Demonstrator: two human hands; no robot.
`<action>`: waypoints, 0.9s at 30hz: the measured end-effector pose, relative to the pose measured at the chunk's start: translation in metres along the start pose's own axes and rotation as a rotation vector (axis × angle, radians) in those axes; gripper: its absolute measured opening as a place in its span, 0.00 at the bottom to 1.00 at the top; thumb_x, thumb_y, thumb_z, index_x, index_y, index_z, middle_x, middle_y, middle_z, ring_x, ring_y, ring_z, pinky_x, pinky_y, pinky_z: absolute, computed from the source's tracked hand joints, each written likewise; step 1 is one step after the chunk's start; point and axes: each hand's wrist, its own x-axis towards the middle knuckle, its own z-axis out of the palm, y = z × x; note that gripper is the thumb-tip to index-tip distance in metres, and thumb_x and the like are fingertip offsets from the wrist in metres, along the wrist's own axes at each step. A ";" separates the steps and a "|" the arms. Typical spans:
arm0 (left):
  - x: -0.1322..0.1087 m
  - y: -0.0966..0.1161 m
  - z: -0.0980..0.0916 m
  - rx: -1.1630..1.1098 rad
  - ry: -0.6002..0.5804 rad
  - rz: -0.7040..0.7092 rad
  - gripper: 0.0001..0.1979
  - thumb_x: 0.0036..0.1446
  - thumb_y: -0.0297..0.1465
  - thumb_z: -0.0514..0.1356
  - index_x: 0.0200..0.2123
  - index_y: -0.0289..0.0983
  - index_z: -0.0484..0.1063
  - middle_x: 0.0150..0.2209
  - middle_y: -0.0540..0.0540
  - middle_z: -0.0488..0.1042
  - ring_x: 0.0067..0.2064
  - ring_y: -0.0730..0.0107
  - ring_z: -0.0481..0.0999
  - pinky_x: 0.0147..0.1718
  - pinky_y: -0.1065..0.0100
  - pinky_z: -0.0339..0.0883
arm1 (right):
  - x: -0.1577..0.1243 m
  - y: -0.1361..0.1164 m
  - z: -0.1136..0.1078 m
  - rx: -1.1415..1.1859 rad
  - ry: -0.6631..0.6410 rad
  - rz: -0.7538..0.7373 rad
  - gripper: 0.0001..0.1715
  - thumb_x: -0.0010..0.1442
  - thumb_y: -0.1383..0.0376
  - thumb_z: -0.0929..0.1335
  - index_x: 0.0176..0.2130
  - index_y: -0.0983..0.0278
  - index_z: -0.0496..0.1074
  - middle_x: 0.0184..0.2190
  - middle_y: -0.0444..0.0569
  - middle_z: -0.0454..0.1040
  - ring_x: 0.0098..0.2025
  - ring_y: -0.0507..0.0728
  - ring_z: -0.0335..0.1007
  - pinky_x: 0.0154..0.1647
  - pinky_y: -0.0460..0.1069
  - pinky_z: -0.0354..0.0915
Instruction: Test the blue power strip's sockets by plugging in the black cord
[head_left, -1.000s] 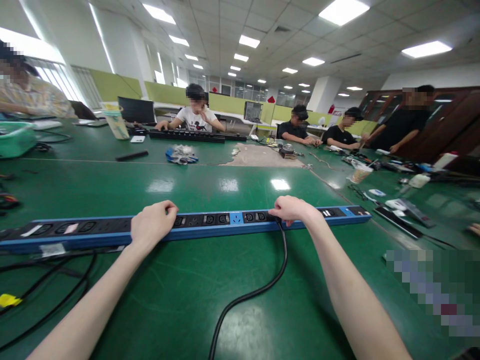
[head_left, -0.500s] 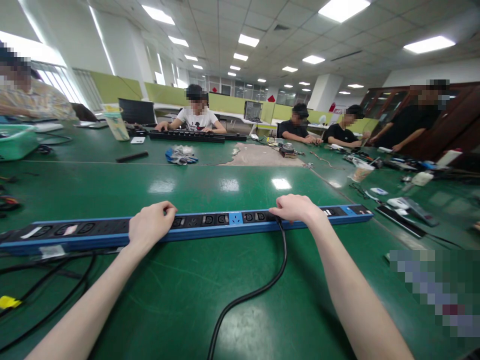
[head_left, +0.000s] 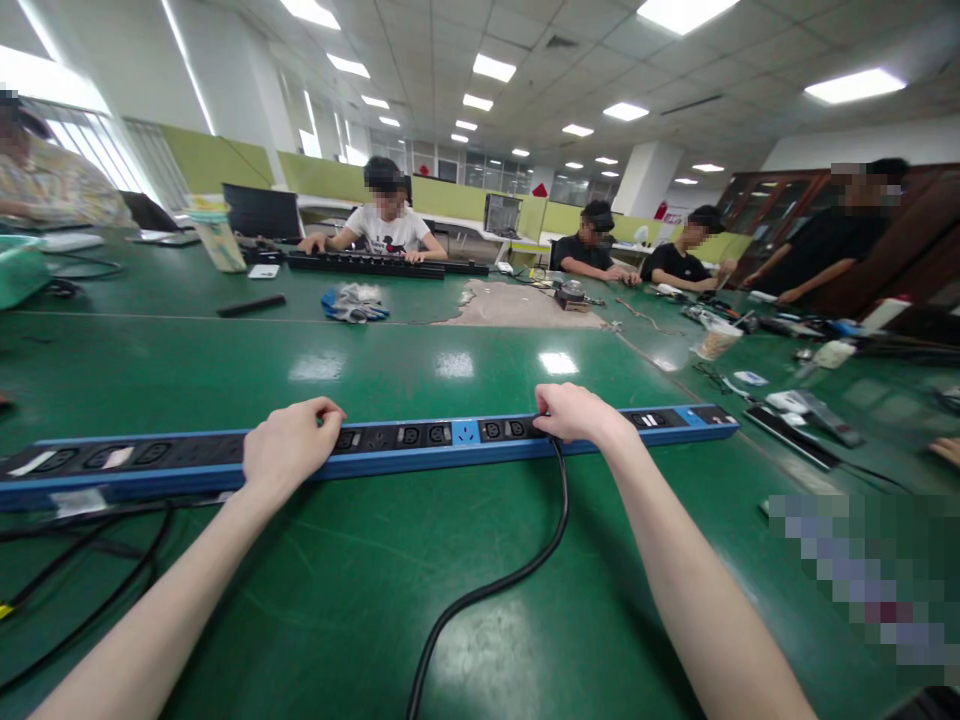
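Observation:
A long power strip [head_left: 420,463], blue with black sockets and blue socket blocks, lies across the green table in front of me. My left hand [head_left: 291,450] is closed over the strip left of its middle, fingers curled behind the far edge. Right of the middle, my right hand [head_left: 577,412] grips the plug end of a black power cord [head_left: 517,578] at the sockets. My fingers hide the plug itself, so how deep it sits cannot be seen. The cord hangs from under that hand and curves toward me across the table.
Black cables [head_left: 112,580] lie at the near left. Gloves [head_left: 355,302], a black bar [head_left: 252,306] and a drink cup [head_left: 217,238] stand farther back. At the right are another cup [head_left: 718,340] and loose tools. Several people sit or stand around the table, one handling a black strip [head_left: 367,264].
The whole view has shifted slightly, moving the scene a little left. Both hands keep their places on the strip. Part of another hand now shows at the right edge.

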 end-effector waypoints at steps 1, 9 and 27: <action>0.000 0.000 0.000 0.002 0.003 0.005 0.23 0.67 0.46 0.50 0.50 0.49 0.83 0.46 0.38 0.84 0.44 0.45 0.80 0.39 0.56 0.68 | 0.001 0.002 0.001 0.023 -0.022 -0.009 0.14 0.65 0.60 0.69 0.49 0.63 0.76 0.40 0.55 0.84 0.40 0.62 0.81 0.40 0.50 0.68; -0.001 0.001 0.000 0.003 -0.004 -0.008 0.24 0.67 0.46 0.50 0.51 0.47 0.83 0.46 0.37 0.83 0.44 0.46 0.80 0.39 0.57 0.68 | -0.005 -0.001 0.019 -0.048 0.136 -0.024 0.15 0.69 0.60 0.65 0.50 0.62 0.75 0.46 0.58 0.82 0.47 0.66 0.80 0.43 0.53 0.67; -0.086 0.176 0.009 -0.247 0.121 0.797 0.28 0.66 0.42 0.59 0.66 0.40 0.68 0.63 0.37 0.75 0.64 0.50 0.73 0.63 0.52 0.66 | -0.004 0.026 0.005 0.132 0.015 -0.116 0.19 0.72 0.53 0.64 0.50 0.62 0.76 0.47 0.56 0.83 0.43 0.60 0.80 0.37 0.48 0.64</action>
